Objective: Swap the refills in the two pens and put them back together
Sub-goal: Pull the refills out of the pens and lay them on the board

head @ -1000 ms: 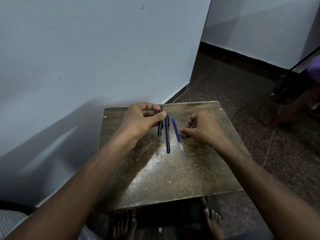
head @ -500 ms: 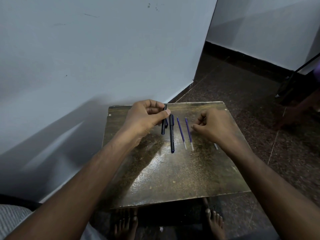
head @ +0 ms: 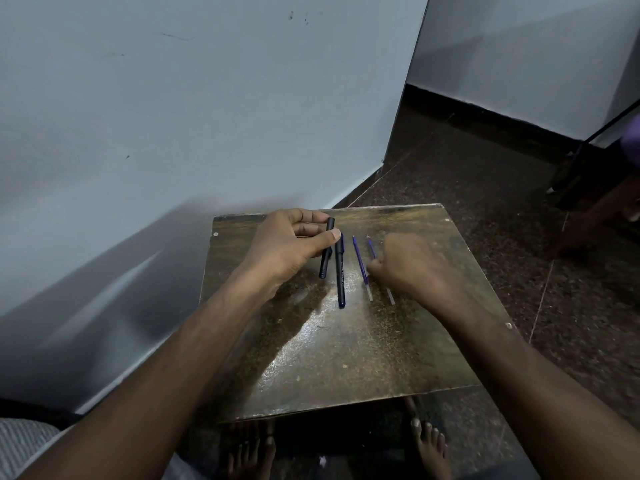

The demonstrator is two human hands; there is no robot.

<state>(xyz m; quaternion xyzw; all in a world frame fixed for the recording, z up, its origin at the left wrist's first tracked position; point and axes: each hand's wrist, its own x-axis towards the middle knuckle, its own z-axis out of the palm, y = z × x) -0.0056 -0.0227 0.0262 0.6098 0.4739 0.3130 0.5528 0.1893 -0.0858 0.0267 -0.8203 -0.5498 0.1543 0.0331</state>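
My left hand (head: 294, 244) grips a short black pen barrel (head: 327, 251) between thumb and fingers, tilted just above the table. Right beside it a longer black pen (head: 340, 278) lies flat on the small brown table (head: 346, 358). Two blue refills lie parallel to its right. The left refill (head: 359, 259) is in full view. The right refill (head: 371, 247) runs under my right hand (head: 412, 268), with its clear end (head: 390, 296) showing below. My right hand's curled fingertips pinch the left refill where it lies on the table.
The table stands against a pale wall (head: 173, 133) on the left, with dark speckled floor (head: 485, 188) beyond and to the right. My bare feet (head: 427, 441) show under the near edge. A dark stand and another person's limb (head: 595, 209) are at far right.
My right hand has let go of the second refill and slid left over it, its fingertips now at the first refill. My left hand keeps hold of the barrel.
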